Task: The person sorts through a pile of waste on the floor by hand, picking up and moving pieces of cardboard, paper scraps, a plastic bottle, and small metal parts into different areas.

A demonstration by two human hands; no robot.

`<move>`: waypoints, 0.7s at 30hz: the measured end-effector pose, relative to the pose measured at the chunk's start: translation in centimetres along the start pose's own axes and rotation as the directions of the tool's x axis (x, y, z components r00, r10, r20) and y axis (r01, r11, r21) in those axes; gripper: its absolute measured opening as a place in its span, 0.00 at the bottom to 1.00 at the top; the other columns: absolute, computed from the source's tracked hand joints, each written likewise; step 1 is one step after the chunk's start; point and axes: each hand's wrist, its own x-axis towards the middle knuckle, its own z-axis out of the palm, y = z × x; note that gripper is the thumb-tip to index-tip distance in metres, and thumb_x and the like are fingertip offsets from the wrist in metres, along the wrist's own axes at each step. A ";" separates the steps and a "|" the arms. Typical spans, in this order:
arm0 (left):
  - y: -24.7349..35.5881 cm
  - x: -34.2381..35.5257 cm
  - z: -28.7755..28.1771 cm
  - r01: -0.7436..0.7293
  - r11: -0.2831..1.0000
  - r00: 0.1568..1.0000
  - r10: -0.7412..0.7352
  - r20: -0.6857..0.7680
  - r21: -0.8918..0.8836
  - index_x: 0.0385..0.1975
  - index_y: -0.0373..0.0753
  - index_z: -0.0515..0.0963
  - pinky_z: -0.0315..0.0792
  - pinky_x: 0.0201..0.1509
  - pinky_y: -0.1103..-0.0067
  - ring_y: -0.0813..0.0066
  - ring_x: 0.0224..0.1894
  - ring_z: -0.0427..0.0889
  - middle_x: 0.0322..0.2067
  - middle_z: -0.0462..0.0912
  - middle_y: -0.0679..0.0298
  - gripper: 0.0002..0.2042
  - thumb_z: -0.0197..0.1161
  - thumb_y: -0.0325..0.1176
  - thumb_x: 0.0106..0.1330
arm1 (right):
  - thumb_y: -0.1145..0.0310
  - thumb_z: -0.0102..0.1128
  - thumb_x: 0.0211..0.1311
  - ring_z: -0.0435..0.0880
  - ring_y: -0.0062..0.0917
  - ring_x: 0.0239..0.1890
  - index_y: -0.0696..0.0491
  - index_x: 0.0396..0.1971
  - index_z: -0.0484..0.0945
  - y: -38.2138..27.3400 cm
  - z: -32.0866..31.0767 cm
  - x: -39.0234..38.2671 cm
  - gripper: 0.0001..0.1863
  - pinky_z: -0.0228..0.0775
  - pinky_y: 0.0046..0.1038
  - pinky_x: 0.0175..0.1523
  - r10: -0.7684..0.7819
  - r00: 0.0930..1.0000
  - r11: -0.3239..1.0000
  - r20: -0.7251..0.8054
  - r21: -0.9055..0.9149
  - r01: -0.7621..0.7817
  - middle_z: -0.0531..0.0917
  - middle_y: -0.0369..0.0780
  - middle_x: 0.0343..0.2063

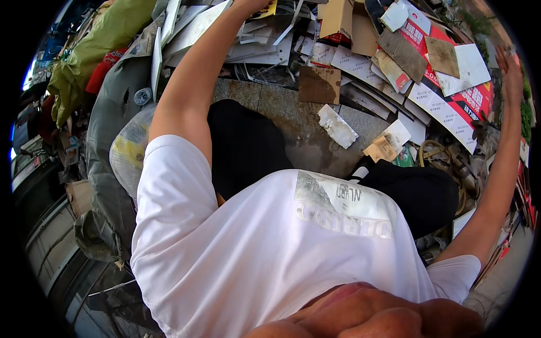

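Note:
My left arm reaches up and away, and my left hand is cut by the top edge, so its fingers are hidden. Beside it is a yellow printed piece, over a heap of white board scraps. Stretched out at the far right, my right hand has its fingers extended, with nothing seen in them. Nearest to it lie a white sheet and red printed cardboard. A brown cardboard piece and a torn white foam-like piece lie between my arms.
A big grey-green sack stands at the left, with a yellow-green sack behind it and a clear plastic bag beside my arm. An opened cardboard box sits in the far heap. A coiled hose lies by my right knee.

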 end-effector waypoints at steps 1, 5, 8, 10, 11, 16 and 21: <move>-1.3 0.6 -3.0 -0.045 0.995 0.992 0.033 -0.125 -0.092 0.31 0.33 0.81 0.75 0.32 0.76 0.73 0.27 0.82 0.25 0.82 0.58 0.11 0.57 0.36 0.62 | 0.62 0.42 0.73 0.76 0.28 0.58 0.65 0.58 0.68 -0.1 3.9 -1.0 0.23 0.67 0.26 0.61 0.055 0.993 0.996 0.105 0.070 -0.062 0.77 0.46 0.54; -0.8 3.9 -8.1 -0.256 0.672 0.965 0.136 -0.225 -0.695 0.32 0.37 0.77 0.74 0.27 0.77 0.74 0.24 0.79 0.23 0.78 0.65 0.06 0.54 0.31 0.64 | 0.53 0.48 0.69 0.81 0.22 0.43 0.52 0.48 0.81 0.2 11.2 -3.7 0.21 0.67 0.21 0.50 0.071 0.969 0.954 0.235 -0.300 0.003 0.84 0.37 0.43; 5.5 0.0 -10.7 -0.175 0.755 0.967 0.009 -0.256 -0.632 0.32 0.38 0.77 0.75 0.25 0.76 0.74 0.23 0.78 0.23 0.78 0.64 0.06 0.53 0.32 0.66 | 0.53 0.48 0.68 0.82 0.22 0.41 0.53 0.41 0.84 2.5 14.5 -4.4 0.21 0.68 0.23 0.48 -0.097 0.934 0.845 0.345 -0.467 0.260 0.85 0.38 0.40; 7.0 -0.8 -12.0 -0.195 0.707 0.963 0.006 -0.271 -0.679 0.33 0.39 0.77 0.75 0.24 0.76 0.73 0.23 0.78 0.24 0.79 0.64 0.07 0.53 0.33 0.67 | 0.55 0.48 0.67 0.82 0.22 0.41 0.55 0.39 0.84 3.4 16.0 -4.5 0.20 0.69 0.24 0.48 -0.140 0.920 0.864 0.367 -0.409 0.295 0.85 0.40 0.39; 6.4 0.7 -12.5 -0.259 0.593 0.959 0.064 -0.276 -0.762 0.33 0.39 0.76 0.75 0.24 0.75 0.73 0.24 0.78 0.24 0.79 0.64 0.07 0.53 0.34 0.67 | 0.56 0.48 0.68 0.82 0.23 0.40 0.56 0.39 0.83 4.1 16.6 -4.3 0.20 0.69 0.24 0.48 -0.133 0.925 0.907 0.357 -0.332 0.259 0.85 0.41 0.39; 6.0 2.3 -12.7 -0.263 0.383 0.951 0.259 -0.170 -0.886 0.37 0.39 0.76 0.78 0.32 0.72 0.70 0.29 0.80 0.27 0.79 0.63 0.07 0.53 0.34 0.68 | 0.60 0.46 0.71 0.76 0.18 0.28 0.57 0.42 0.78 4.0 19.0 -7.0 0.17 0.73 0.22 0.40 0.103 0.929 0.987 0.355 0.078 -0.140 0.75 0.35 0.26; 7.3 0.5 -8.5 -0.110 0.181 0.946 0.322 -0.047 -0.977 0.40 0.38 0.76 0.76 0.39 0.75 0.70 0.34 0.80 0.34 0.81 0.61 0.07 0.54 0.31 0.67 | 0.61 0.55 0.67 0.60 0.06 0.20 0.51 0.45 0.80 2.8 19.2 -8.2 0.13 0.54 0.12 0.23 0.195 0.891 0.939 0.411 0.184 -0.290 0.65 0.25 0.22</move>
